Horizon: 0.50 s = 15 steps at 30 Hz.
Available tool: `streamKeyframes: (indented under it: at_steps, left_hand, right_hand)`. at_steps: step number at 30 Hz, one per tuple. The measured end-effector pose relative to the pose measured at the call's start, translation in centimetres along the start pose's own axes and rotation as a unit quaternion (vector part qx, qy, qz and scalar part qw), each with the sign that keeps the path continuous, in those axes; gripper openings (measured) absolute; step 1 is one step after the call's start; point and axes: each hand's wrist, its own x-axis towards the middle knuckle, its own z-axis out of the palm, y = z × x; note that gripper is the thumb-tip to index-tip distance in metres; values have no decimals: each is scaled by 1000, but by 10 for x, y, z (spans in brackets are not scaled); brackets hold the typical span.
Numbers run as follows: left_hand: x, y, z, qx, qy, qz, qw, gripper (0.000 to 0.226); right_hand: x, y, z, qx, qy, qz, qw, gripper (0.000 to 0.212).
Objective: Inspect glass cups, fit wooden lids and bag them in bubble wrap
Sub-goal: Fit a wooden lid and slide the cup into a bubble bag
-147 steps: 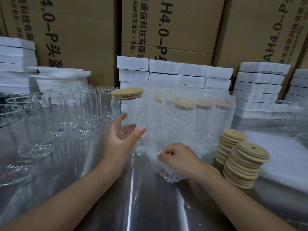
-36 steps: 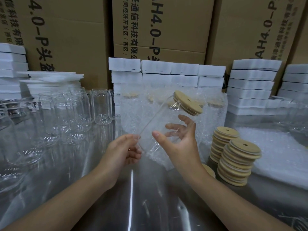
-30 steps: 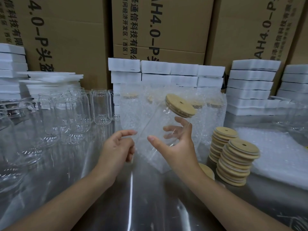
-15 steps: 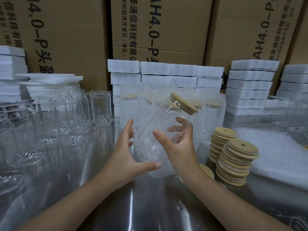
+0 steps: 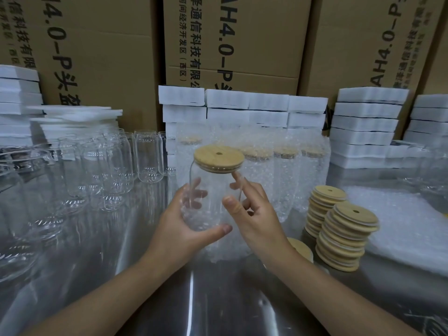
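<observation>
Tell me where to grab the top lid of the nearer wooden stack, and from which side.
Pinch the top lid by its rim, from above: it lies flat, uppermost on the stack, so probably only its edge offers purchase.

Dim even light, white glare streak on the shiny table point(image 5: 191, 294), soft focus, cartons point(image 5: 101, 57) bowing at the edges.
</observation>
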Motion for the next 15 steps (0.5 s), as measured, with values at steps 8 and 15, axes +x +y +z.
streamKeyframes:
  at_steps: [8, 15]
  left_hand:
    - [-2, 11, 3, -93, 78, 49, 991, 81]
    - [-1, 21, -2, -161, 134, 48, 977, 73]
  right_hand:
    - [1, -4, -5, 17, -85, -2, 996, 67]
    - [-8, 12, 3, -5, -218, 83, 972, 114]
